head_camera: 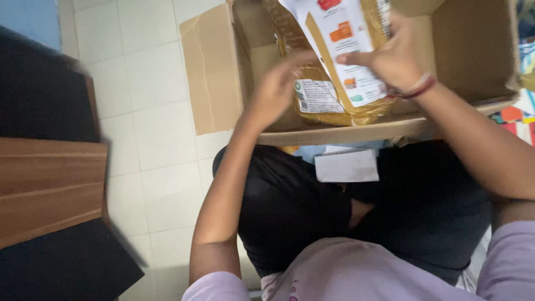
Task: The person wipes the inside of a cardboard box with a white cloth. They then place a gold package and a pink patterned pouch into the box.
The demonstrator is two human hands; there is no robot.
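Both hands — left [277, 89], right [393, 56] — grip the golden pouch [329, 83] inside the cardboard box [473, 50], its long axis toward 11 o'clock.

Head camera, looking steeply down over the person's own lap

A single view, worn on the head, faces almost straight down and slightly forward, close to the body: the shirt and dark trousers fill the lower part. Both arms run up from the bottom edge to the left hand [274, 92] and right hand [397, 56], near the top. Beyond the hands the open cardboard box [473, 50] is cut off. Left of the left hand lies tiled floor [150, 128].
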